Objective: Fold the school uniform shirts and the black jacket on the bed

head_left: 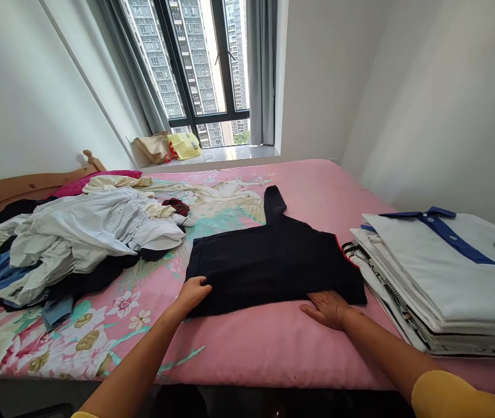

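A black shirt point(256, 264) with a red line at its collar lies across the pink bed, its hem to the left and one sleeve stretched toward the window. At the hem's near corner, my left hand point(194, 295) is closed, pinching the cloth between thumb and fingers. My right hand point(329, 309) lies flat against the bed by the shirt's near edge, close to the collar end. Its thumb points left and is stretched out, while the fingertips are partly hidden under the black cloth.
To the right stands a stack of folded white shirts point(443, 273), the top one with a blue collar. A loose heap of clothes point(86, 232) covers the bed's left side. Bags point(184, 145) sit on the windowsill. The bed's front edge point(282, 371) is close to me.
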### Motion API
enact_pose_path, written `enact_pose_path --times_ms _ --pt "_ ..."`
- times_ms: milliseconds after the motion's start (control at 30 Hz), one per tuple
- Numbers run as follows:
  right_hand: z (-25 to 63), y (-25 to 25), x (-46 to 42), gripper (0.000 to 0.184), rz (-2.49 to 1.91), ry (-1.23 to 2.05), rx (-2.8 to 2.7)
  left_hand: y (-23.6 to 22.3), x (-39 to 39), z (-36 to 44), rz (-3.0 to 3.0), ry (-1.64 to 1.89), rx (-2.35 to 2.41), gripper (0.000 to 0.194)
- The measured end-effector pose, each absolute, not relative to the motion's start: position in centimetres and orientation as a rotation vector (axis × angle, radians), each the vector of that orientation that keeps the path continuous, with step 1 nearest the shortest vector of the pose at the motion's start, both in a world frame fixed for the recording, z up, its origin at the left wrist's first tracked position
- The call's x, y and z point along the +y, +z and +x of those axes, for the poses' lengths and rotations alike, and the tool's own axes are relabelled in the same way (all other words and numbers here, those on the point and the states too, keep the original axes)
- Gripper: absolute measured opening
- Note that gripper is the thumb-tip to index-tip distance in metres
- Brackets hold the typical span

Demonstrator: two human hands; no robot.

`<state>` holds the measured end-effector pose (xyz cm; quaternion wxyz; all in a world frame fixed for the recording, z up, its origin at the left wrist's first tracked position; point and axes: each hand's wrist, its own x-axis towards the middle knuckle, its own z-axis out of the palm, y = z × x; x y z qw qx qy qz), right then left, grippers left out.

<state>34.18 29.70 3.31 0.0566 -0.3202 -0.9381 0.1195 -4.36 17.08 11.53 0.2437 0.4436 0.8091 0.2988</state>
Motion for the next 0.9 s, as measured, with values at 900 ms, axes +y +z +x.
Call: enact_pose_path --times_ms 900 --pt "32.4 4.1 24.3 0.039 -1.455 0.079 -2.068 5.7 14.3 -2.9 1.272 1.382 2.486 0.026"
